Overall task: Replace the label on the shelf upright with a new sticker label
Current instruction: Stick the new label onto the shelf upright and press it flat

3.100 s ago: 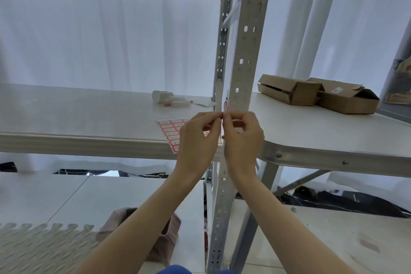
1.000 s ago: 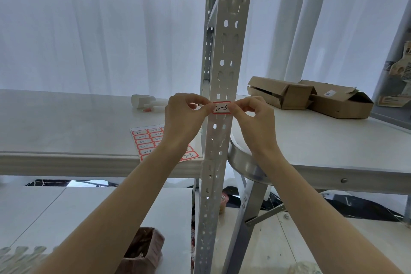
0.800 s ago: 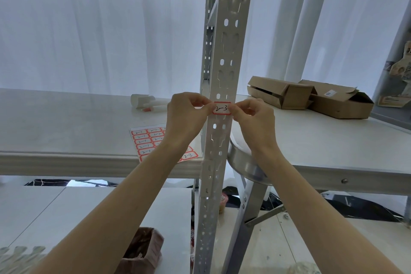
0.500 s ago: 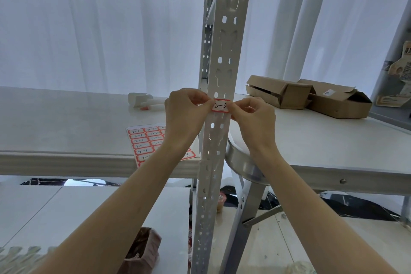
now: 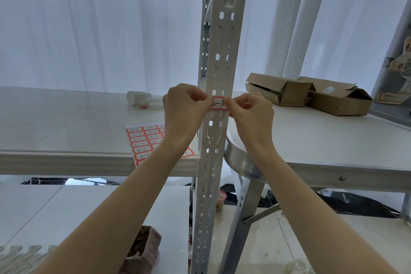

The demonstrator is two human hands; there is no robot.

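The red-bordered sticker label lies across the front of the perforated shelf upright. The left hand pinches its left end, the right hand its right end, fingers closed on it. The sticker sheet lies on the shelf board left of the upright.
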